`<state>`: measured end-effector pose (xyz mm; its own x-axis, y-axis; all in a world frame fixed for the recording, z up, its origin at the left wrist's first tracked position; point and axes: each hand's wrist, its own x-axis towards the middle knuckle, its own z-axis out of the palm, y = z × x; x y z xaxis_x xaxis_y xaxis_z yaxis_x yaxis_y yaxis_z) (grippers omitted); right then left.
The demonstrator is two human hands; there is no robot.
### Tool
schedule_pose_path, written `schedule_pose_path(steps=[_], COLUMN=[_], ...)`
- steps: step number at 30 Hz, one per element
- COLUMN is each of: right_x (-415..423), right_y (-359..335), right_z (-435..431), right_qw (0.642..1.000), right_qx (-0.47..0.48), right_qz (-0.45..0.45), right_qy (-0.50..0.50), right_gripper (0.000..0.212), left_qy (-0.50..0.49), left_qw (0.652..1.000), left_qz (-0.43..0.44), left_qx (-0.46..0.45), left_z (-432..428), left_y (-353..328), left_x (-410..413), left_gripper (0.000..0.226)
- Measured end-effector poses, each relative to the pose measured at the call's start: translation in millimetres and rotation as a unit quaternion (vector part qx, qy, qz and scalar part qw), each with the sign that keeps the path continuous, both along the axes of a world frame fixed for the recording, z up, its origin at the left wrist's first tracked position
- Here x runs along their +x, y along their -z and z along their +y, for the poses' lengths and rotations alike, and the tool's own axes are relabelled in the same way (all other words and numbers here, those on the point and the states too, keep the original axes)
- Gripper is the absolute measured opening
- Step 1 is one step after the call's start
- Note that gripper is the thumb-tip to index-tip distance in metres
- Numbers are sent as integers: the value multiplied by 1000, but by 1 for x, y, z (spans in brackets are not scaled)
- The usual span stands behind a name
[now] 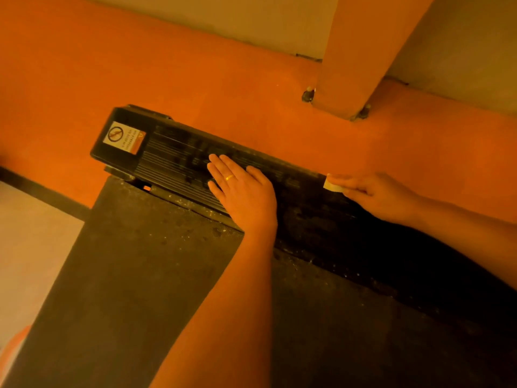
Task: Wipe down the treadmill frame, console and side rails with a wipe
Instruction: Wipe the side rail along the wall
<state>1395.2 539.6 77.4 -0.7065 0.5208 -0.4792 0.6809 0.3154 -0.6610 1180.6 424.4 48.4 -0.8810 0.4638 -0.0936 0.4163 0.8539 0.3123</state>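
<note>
Right grip: your right grip [372, 191] pinches the wipe [333, 186] between thumb and curled fingers and presses it onto the far edge of the side rail [179, 161].
Left grip: your left grip [243, 191] lies released, fingers straight and flat on the ribbed top of the rail, at 9 o'clock from the wipe. A ring [229, 177] shows on one finger.
Wipe: small and pale, folded into a pad. Only its leading end shows beyond your fingers, touching the rail.
Handling: the wipe looks light, soft and limp, so it is likely to bunch or roll if you drag it by one corner. Hold it flat under several fingertips to keep the pad spread.
Rail: stiff, ribbed, dusty and speckled. The grooves probably hold dirt, so strokes along them should serve you better than strokes across.
End cap: the end cap [112, 161] sits at 10 o'clock from your left grip and carries a warning sticker [124, 141]. It appears not yet wiped.
Belt: the belt [140, 275] lies at 6 o'clock of the rail.
Surroundings: the orange floor [195, 79] lies beyond the rail at 12 o'clock, with a pillar [363, 51] at 1 o'clock.
</note>
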Motion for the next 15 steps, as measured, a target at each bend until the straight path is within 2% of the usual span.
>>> schedule_pose_path(steps=[6, 11, 15], right_x=[-51, -25, -45], right_y=[0, -5, 1], right_z=[-5, -1, 1], right_qw=[998, 998, 998], right_qx=[-37, -51, -49], right_qz=[29, 34, 36], right_qy=[31, 17, 23], right_gripper=[41, 44, 43], left_qy=[-7, -5, -11], left_qw=[1000, 1000, 1000], left_qz=[4, 13, 8], left_qx=[-3, -5, -6], left_z=[3, 3, 6], left_y=[3, 5, 3], left_x=[1, 4, 2], left_gripper=[63, 67, 66])
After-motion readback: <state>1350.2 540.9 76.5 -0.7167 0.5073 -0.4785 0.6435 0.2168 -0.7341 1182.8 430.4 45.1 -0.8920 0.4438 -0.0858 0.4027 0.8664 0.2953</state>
